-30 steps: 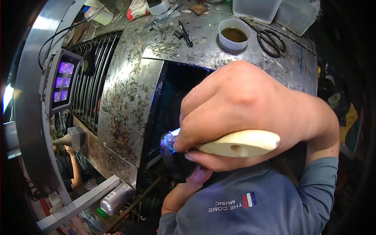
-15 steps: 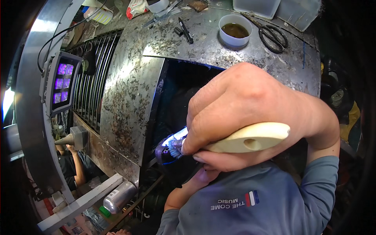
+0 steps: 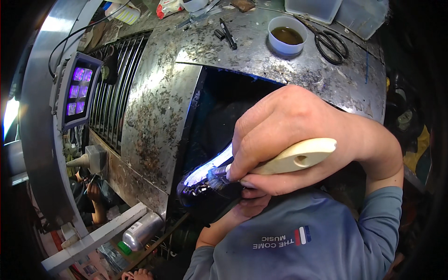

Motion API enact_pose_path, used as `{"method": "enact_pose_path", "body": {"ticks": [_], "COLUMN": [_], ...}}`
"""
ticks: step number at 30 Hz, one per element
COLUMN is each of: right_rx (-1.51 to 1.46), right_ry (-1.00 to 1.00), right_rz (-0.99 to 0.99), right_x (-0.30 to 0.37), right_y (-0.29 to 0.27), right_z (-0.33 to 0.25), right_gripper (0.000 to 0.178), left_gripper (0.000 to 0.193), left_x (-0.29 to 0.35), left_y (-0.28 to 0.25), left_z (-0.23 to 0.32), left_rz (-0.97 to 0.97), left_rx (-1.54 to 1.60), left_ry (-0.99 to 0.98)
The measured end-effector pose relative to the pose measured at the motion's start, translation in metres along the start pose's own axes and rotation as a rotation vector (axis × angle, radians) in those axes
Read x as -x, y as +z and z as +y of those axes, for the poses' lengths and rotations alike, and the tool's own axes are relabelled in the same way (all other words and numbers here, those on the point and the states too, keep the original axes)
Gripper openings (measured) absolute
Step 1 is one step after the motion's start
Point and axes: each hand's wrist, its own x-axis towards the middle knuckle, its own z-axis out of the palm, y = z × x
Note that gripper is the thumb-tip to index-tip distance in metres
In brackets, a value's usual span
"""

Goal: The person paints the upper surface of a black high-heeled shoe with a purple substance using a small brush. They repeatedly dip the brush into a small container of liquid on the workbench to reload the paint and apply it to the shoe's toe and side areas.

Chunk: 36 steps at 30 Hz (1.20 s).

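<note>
In my right hand (image 3: pixel 289 130) is a brush (image 3: pixel 296 157) with a cream handle that has a hole near its end. Its bluish bristles press on a black shoe (image 3: pixel 205 203), along a strip of its underside that glows bluish white. My left hand (image 3: pixel 249 207) is under the right one and partly hidden by it; its fingers close on the shoe's near part. The shoe is held tilted over a dark rectangular opening (image 3: pixel 219 107) in the metal bench, its rounded end toward the left.
A lamp with purple lights (image 3: pixel 78 91) stands left, before metal bars (image 3: pixel 119 88). On the stained bench (image 3: pixel 154 112) are a bowl of brownish liquid (image 3: pixel 288 46), scissors (image 3: pixel 332 49) and a black marker (image 3: pixel 228 35). A silver bottle (image 3: pixel 143 231) sits lower left. Another person's hand (image 3: pixel 94 190) shows beyond.
The shoe has turned, baring more of its glowing strip. My right hand has shifted slightly right with the brush, and the bristles now lie farther from the shoe's rounded end.
</note>
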Motion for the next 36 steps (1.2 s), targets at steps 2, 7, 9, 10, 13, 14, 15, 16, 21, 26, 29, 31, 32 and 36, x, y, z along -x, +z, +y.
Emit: {"method": "enact_pose_path", "body": {"ticks": [2, 7, 9, 10, 13, 14, 15, 16, 21, 26, 29, 31, 32, 36], "right_rx": [-0.011, -0.005, 0.011, 0.016, 0.013, 0.032, 0.043, 0.060, 0.074, 0.093, 0.098, 0.109, 0.099, 0.183], "right_ry": [-0.009, 0.033, 0.068, 0.093, 0.162, 0.187, 0.203, 0.203, 0.322, 0.331, 0.322, 0.298, 0.284, 0.305], "right_rz": [0.001, -0.036, -0.055, -0.058, -0.051, -0.045, -0.047, -0.008, 0.256, 0.386, 0.386, 0.384, 0.393, 0.391], "right_x": [0.001, 0.008, 0.009, 0.010, 0.013, 0.017, 0.019, 0.021, 0.037, 0.056, 0.067, 0.071, 0.074, 0.089], "right_y": [0.001, -0.003, -0.007, -0.009, -0.011, -0.015, -0.017, -0.019, -0.021, -0.027, -0.025, -0.025, -0.025, -0.029], "right_z": [0.002, 0.004, 0.004, 0.004, 0.008, 0.006, 0.008, 0.005, -0.001, -0.004, -0.004, -0.006, -0.006, -0.004], "right_gripper": [0.012, 0.012, 0.012, 0.011, 0.011, 0.011, 0.012, 0.014, 0.018, 0.021, 0.021, 0.022, 0.023, 0.023], "left_gripper": [0.028, 0.027, 0.024, 0.024, 0.023, 0.028, 0.036, 0.046, 0.061, 0.061, 0.051, 0.055, 0.061, 0.093], "left_x": [-0.003, -0.009, -0.008, -0.007, -0.006, -0.001, 0.004, 0.007, 0.039, 0.069, 0.070, 0.073, 0.075, 0.068], "left_y": [0.000, 0.012, 0.012, 0.012, -0.001, 0.004, 0.006, 0.010, 0.079, 0.161, 0.220, 0.253, 0.271, 0.323], "left_z": [0.003, -0.012, -0.010, -0.008, -0.007, -0.006, -0.004, -0.001, -0.009, 0.001, 0.009, 0.029, 0.041, 0.089], "left_rz": [-0.055, 0.023, 0.012, 0.004, -0.202, -0.192, -0.182, -0.165, 0.317, 0.662, 1.044, 1.274, 1.409, 1.891], "left_rx": [-0.028, 0.024, 0.034, 0.036, 0.099, 0.041, -0.025, -0.091, -0.901, -1.285, -1.730, -1.983, -2.112, -2.460], "left_ry": [-0.042, 0.199, 0.135, 0.104, -0.099, -0.047, 0.012, 0.060, 0.675, 0.776, 0.736, 0.671, 0.653, 0.705]}}
